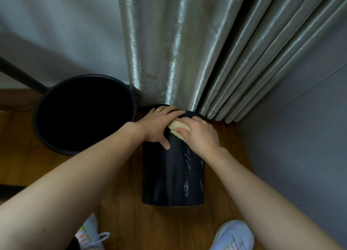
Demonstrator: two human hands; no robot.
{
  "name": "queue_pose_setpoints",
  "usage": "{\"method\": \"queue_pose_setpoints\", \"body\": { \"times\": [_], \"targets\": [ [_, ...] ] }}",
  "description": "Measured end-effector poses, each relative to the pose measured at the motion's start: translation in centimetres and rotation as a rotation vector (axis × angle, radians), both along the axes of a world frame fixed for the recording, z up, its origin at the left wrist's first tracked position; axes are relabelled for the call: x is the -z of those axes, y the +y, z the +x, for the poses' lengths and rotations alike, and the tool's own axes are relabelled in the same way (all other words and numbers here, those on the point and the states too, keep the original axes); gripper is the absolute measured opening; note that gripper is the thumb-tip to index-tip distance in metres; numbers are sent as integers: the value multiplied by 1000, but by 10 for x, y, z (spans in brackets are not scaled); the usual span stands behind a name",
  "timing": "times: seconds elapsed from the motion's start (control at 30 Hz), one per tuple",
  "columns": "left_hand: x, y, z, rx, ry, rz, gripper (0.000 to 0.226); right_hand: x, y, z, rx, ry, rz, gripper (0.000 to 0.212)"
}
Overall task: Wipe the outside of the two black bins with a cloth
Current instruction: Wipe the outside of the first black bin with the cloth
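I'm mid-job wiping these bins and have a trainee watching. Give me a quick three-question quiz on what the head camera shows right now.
1. True or false: the right hand presses the cloth against the bin being wiped.
2. Where does the second bin stand relative to that bin? A) to its left, open top showing B) stacked inside it C) behind the curtain
3. Fill in: the left hand steadies the bin near its ____.

Key
1. True: the cloth sits bunched under the right hand on the bin's upper side.
2. A.
3. Top: the fingers reach over the upper edge and the thumb lies on the side wall.
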State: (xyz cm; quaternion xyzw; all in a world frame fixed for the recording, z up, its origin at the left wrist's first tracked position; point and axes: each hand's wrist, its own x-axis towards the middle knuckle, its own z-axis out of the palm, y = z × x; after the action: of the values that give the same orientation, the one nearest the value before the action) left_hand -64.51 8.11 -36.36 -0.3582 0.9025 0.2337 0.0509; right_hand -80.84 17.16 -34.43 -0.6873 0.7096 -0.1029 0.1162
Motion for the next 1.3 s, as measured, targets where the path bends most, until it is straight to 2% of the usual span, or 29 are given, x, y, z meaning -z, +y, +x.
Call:
{"method": "queue_pose_setpoints", "body": {
  "times": [0.17,0.33,0.53,0.6,0.7,0.83,0.97,1.13,1.3],
  "targets": [
    [-7,3,2,-2,11,20,130,4,-2,-38,135,-6,-9,36],
    [-6,2,3,-11,7,27,131,3,1,-28,24,-91,4,35],
    [-5,1,0,-10,15,37,131,3,20,-29,-185,18,73,34],
    [-5,2,-2,-8,23,38,131,1,9,-34,-107,48,62,34],
    [-8,2,-3,-12,32,36,130,3,-6,-35,41,-23,16,34],
    [-10,2,4,-18,54,53,129,14,16,-30,-36,-148,10,32],
    [-11,2,8,-13,68,56,129,22,47,-33,-173,-182,51,30],
    [-11,2,4,-27,55,65,128,20,28,-26,-50,-143,-20,32],
    [-17,10,-9,-65,34,60,123,22,33,-20,-6,-184,-38,33]
  ]
}}
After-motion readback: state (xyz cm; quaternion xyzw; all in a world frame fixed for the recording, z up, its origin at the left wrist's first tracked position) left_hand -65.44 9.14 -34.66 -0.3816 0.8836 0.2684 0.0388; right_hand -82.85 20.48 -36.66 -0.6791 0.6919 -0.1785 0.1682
